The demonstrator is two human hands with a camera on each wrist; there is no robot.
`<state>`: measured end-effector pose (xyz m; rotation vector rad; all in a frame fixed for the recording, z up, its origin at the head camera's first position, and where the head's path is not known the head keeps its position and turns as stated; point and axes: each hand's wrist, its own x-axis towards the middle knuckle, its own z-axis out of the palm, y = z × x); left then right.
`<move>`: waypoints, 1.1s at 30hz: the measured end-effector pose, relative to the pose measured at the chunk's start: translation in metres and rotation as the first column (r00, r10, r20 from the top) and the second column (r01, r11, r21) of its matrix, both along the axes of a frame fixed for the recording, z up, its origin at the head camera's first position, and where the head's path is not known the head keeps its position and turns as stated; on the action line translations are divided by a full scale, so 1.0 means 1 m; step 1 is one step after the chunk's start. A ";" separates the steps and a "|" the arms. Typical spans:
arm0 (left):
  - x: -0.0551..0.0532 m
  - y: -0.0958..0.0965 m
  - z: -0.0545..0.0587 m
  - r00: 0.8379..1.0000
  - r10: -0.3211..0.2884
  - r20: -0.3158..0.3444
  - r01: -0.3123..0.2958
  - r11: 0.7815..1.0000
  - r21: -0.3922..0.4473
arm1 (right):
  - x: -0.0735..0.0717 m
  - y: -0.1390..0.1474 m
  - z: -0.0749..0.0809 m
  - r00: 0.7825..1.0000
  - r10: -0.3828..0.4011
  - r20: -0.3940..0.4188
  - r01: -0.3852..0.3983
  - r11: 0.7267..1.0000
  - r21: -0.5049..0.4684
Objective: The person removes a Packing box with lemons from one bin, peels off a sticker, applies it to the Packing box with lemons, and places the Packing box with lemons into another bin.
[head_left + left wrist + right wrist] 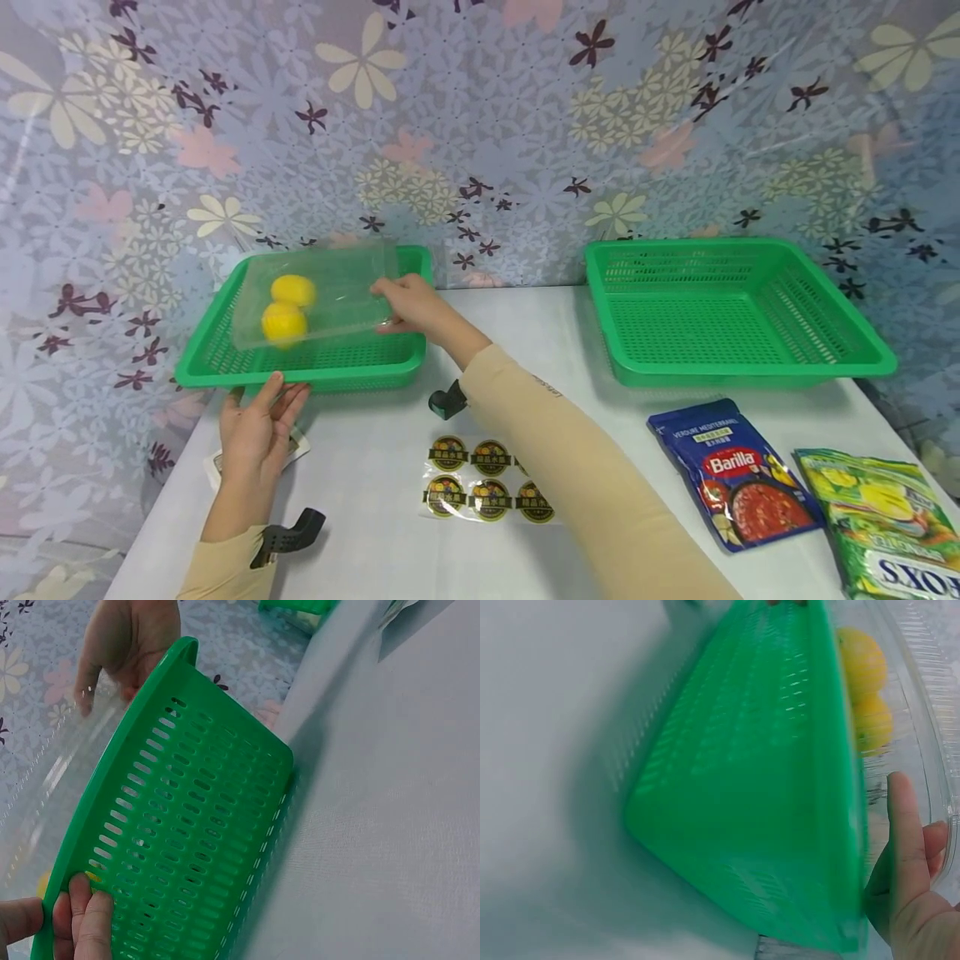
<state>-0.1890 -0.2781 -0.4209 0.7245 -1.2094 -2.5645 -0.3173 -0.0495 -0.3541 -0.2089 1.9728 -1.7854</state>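
My left hand [255,429] pinches the front rim of the left green basket [187,817], thumb on one side and fingertips on the outer wall. Over that basket my right hand [412,308] holds a clear plastic tray [341,287] by its right end, with the tray tilted. Two yellow fruits that look like lemons, one [293,290] behind the other [284,322], show through the clear plastic near its left end. Whether they lie in the tray or beneath it, I cannot tell. The right wrist view also shows the lemons [862,664] beyond the basket rim.
A second green basket [675,333] stands at the right with nothing visible inside. Before it lie a blue Barilla pouch [738,475] and a green-yellow Fox's bag [885,525]. A sheet of round stickers [491,479] lies mid-table, partly under the right arm. Floral fabric [495,125] hangs behind.
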 end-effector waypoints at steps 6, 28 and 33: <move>0.000 0.001 0.000 1.000 0.003 0.008 -0.003 1.000 -0.011 | 0.000 0.012 0.009 1.000 -0.001 0.004 0.001 1.000 -0.011; 0.002 0.001 0.000 1.000 0.012 0.015 -0.012 1.000 -0.005 | 0.006 0.052 0.022 0.996 -0.064 0.054 0.073 0.983 -0.168; 0.002 0.002 0.000 1.000 0.010 0.012 -0.010 1.000 -0.014 | 0.007 0.066 0.022 0.996 -0.078 0.043 0.083 0.986 -0.146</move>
